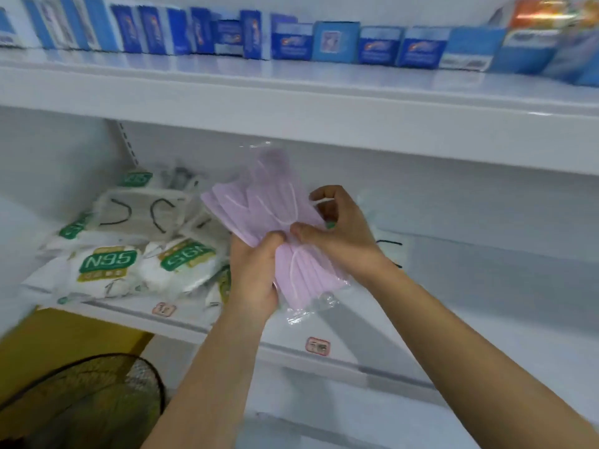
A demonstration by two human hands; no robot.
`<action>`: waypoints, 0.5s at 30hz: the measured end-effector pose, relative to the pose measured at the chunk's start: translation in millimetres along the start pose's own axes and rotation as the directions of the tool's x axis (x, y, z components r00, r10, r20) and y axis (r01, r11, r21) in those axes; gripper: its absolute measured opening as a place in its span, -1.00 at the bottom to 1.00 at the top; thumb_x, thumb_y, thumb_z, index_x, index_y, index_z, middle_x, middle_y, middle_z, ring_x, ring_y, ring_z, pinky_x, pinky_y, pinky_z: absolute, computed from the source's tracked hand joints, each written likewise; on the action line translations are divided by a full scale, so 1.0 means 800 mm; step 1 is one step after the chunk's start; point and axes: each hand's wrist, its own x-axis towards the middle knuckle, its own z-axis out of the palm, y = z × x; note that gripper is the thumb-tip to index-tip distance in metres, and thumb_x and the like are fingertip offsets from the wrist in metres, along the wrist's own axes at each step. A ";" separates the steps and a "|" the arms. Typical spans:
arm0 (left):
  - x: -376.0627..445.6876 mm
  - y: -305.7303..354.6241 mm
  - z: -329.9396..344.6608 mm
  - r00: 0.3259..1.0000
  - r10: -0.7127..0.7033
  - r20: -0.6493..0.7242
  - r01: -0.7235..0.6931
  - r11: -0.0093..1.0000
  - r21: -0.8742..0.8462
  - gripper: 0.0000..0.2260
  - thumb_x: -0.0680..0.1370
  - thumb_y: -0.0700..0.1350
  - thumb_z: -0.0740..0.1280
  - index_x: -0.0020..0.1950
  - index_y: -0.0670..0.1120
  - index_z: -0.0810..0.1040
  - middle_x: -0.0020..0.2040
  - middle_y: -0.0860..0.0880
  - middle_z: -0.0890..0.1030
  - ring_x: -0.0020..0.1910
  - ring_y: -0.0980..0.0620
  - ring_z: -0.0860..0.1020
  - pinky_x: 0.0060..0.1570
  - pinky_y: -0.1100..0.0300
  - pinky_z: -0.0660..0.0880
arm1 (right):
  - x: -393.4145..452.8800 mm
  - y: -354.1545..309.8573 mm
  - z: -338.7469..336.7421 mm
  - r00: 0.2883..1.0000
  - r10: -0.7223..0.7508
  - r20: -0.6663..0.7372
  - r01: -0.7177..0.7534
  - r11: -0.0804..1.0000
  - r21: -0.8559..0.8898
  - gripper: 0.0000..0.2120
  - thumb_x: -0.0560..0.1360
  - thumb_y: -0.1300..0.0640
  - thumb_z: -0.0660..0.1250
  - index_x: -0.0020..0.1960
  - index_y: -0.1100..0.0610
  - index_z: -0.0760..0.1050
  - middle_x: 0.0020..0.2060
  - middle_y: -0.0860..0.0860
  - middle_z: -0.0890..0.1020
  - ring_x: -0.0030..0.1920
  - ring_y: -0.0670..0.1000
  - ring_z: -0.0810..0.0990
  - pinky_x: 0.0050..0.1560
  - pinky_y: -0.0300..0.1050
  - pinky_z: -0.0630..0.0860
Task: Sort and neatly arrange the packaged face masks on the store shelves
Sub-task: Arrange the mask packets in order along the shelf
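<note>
"N95" in white on a green label, on the white mask packet (105, 265) at lower left of the frame. Same "N95", upside down, on the neighbouring white packet (184, 257). Print on the blue boxes (291, 43) along the top too blurred to read. Pink shelf-edge tags (318, 346) illegible.

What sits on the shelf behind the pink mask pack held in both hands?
Behind the pink mask pack, held by the left hand and right hand, another clear pack with black ear loops shows at right. N95 packs lie left. Anything directly behind is covered.
</note>
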 end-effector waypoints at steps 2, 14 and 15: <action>-0.038 -0.047 0.074 0.995 -0.056 0.084 0.053 0.998 0.034 -0.58 0.52 -0.45 0.32 0.34 -0.15 0.56 0.09 -0.14 0.72 0.07 -0.11 0.71 -0.03 0.06 0.67 | -0.054 0.033 -0.087 0.992 0.067 -0.103 -0.069 0.998 -0.010 -0.51 0.37 0.08 0.64 0.18 -0.02 0.48 -0.01 -0.16 0.65 -0.06 -0.21 0.65 -0.03 -0.19 0.62; -0.342 -0.301 0.431 0.667 -0.539 0.514 0.466 0.840 0.276 -0.83 0.53 -0.30 0.36 0.11 -0.20 0.59 0.00 -0.20 0.66 -0.01 -0.19 0.65 0.04 -0.11 0.61 | -0.410 0.158 -0.502 0.651 0.152 -0.744 -0.290 0.955 -0.059 -0.53 0.43 0.15 0.56 0.27 -0.01 0.48 0.11 -0.15 0.63 0.03 -0.20 0.65 0.02 -0.11 0.62; -0.365 -0.314 0.455 0.620 -0.582 0.526 0.509 0.808 0.295 -0.85 0.47 -0.28 0.33 0.02 -0.18 0.55 -0.06 -0.20 0.58 -0.06 -0.18 0.59 0.00 -0.09 0.58 | -0.431 0.159 -0.527 0.589 0.154 -0.793 -0.295 0.955 -0.033 -0.54 0.44 0.17 0.55 0.27 0.00 0.47 0.11 -0.14 0.63 -0.02 -0.23 0.64 -0.03 -0.17 0.62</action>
